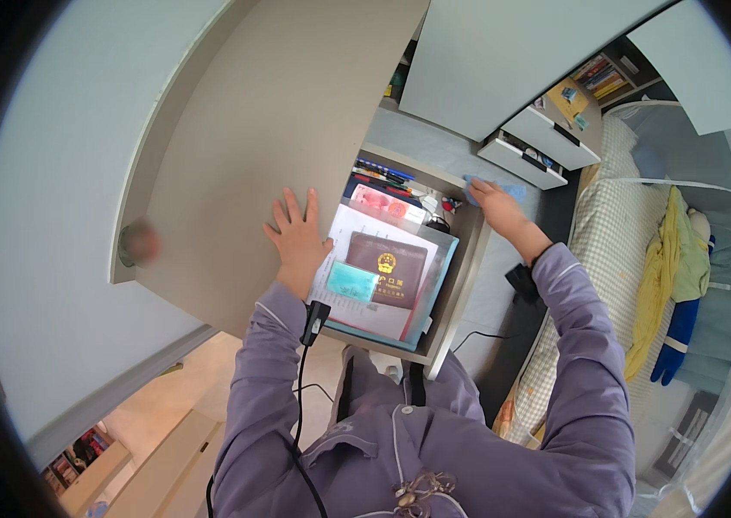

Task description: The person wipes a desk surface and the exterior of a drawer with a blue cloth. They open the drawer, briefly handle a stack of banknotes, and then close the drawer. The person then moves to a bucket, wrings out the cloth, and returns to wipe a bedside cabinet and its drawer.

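My left hand lies with spread fingers on the beige desktop, beside the open drawer, and holds nothing. My right hand is at the drawer's far right edge, its fingers on a light-blue cloth that hangs over the outside. In the drawer, a clear folder with a blue edge holds papers, a dark red booklet and a turquoise card-like item. Behind it are a pink picture card, pens and small items.
A blurred jar-like object stands at the desktop's left edge. To the right is a bed with a checked sheet, yellow clothing and netting. A cabinet with a partly open drawer stands beyond. A black cable runs from my left wrist.
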Demonstrator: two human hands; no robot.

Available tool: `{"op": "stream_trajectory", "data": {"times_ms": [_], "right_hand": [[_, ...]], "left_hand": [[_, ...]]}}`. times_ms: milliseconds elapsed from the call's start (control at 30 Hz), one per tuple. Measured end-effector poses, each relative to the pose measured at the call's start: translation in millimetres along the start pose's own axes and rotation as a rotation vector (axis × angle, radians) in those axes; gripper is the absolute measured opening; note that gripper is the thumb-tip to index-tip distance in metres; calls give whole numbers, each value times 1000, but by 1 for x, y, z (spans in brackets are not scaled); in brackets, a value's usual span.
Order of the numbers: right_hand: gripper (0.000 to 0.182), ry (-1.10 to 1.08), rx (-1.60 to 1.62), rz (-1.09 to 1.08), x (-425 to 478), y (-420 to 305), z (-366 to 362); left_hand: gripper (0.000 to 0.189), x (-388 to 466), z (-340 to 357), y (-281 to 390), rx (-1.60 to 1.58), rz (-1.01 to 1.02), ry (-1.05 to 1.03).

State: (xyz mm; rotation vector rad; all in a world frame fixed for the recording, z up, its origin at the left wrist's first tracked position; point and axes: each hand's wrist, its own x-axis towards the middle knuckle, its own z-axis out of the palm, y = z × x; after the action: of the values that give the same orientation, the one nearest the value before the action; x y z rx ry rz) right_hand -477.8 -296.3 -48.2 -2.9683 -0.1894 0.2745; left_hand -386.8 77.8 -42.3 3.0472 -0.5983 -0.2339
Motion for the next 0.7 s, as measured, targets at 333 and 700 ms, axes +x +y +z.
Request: {"op": "stream_trajectory", "data": {"times_ms": [333, 700], "right_hand": [[43, 51, 144, 126, -160, -129, 43], [48, 228, 304, -116, -141, -308, 25]], "left_hand": [[85, -21, 3, -30, -316, 134, 111], [70, -132, -16, -67, -646, 121, 364]]}}
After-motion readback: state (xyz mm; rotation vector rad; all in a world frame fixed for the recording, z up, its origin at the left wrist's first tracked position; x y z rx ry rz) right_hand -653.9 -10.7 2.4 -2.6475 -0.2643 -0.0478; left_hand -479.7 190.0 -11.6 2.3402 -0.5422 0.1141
